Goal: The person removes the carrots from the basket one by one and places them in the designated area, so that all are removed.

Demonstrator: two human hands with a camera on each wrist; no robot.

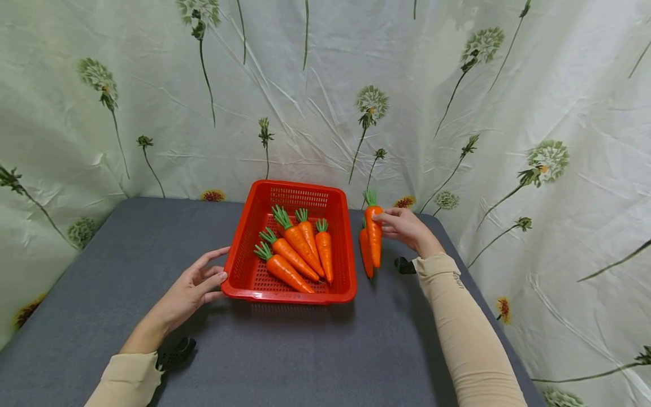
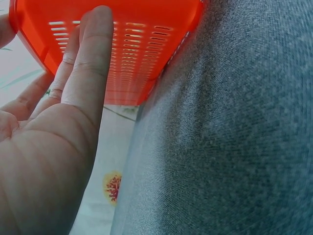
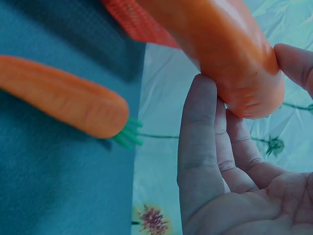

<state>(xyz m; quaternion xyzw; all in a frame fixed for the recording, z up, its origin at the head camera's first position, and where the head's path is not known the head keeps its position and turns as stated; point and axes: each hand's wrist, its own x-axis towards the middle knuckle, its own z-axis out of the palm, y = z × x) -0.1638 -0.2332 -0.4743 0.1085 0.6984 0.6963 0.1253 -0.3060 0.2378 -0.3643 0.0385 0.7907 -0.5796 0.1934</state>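
Left grip [image 1: 195, 288]: holding the red basket [image 1: 290, 295] at its side (carrots [image 1: 300, 244] within) | Right grip [image 1: 407, 229]: pinching a raised carrot [image 1: 374, 243] | Tabletop [image 1: 315, 362]: second carrot [image 3: 63, 95] lying beside the basket

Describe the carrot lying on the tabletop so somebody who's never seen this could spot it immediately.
On the gray tabletop, look just right of the red basket. There lies an orange carrot, partly hidden in the head view behind another carrot that the right hand pinches. It's the only carrot neither inside the basket nor held.
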